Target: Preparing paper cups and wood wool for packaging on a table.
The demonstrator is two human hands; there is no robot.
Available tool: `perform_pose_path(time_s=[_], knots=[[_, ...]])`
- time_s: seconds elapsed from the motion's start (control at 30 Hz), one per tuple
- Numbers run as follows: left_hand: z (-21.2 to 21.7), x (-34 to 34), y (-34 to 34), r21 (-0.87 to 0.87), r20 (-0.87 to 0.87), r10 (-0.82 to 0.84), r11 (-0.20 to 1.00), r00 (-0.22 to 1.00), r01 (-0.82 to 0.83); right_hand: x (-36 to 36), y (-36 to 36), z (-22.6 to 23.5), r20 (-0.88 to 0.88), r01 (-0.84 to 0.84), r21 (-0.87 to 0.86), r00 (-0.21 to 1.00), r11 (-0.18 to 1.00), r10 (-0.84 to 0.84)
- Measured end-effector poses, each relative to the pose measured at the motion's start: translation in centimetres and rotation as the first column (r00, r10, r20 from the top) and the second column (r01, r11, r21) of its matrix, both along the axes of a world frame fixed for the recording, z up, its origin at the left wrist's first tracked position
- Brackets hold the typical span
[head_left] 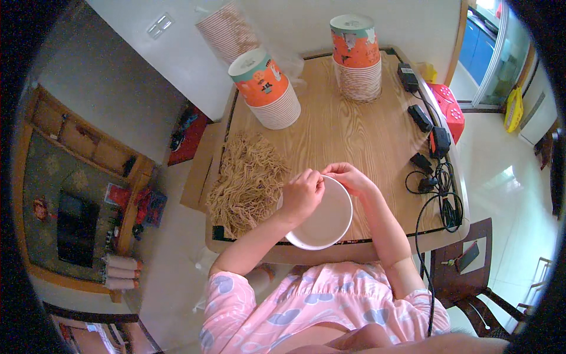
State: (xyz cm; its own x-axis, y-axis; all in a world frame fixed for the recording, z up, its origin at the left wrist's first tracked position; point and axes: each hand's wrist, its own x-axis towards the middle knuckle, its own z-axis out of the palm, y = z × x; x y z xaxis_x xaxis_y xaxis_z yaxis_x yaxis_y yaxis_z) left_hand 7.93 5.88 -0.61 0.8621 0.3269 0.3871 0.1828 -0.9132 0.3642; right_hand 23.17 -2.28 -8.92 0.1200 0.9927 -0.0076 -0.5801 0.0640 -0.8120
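Note:
A white paper bucket (324,221) is tilted at the table's front edge, its open mouth facing up toward me. My left hand (303,192) is closed at the bucket's upper left rim, thumb and fingers pinched together. Right beside it, my right hand (349,177) pinches the far rim, its fingertips almost meeting the left ones. Whether a thin cord lies between the fingertips is too small to make out. To the left of the bucket lies a loose heap of tan twisted paper cords (247,183).
Two stacks of paper buckets with orange and green bands, a left stack (262,88) and a right stack (356,56), stand at the back. Behind them leans a bagged stack (227,32). Black cables and adapters (439,177) run along the table's right edge. A chair (471,265) stands lower right.

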Motion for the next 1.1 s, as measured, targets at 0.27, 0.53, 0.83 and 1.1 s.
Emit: perform_pose_path(time_s=[0.27, 0.53, 0.83, 1.1], knots=[[-0.1, 0.0, 0.0, 0.045, 0.005, -0.002, 0.999, 1.0, 0.001, -0.6, -0.1, 0.7, 0.102, 0.052, -0.039, 0.994, 0.998, -0.048], [-0.1, 0.0, 0.0, 0.009, -0.04, 0.01, 1.0, 0.999, -0.009, -1.1, -0.4, 0.8, 0.234, 0.161, -0.042, 0.961, 0.986, -0.148], [-0.8, 0.1, 0.4, 0.024, 0.019, 0.014, 1.0, 1.0, -0.014, -1.4, -0.2, -0.3, 0.019, 0.358, -0.011, 0.934, 0.934, -0.358], [1.9, 0.3, -0.3, -0.197, -0.008, 0.072, 0.978, 0.997, -0.072, -0.5, -0.8, 2.1, 0.205, 0.461, 0.104, 0.857, 0.881, -0.472]])
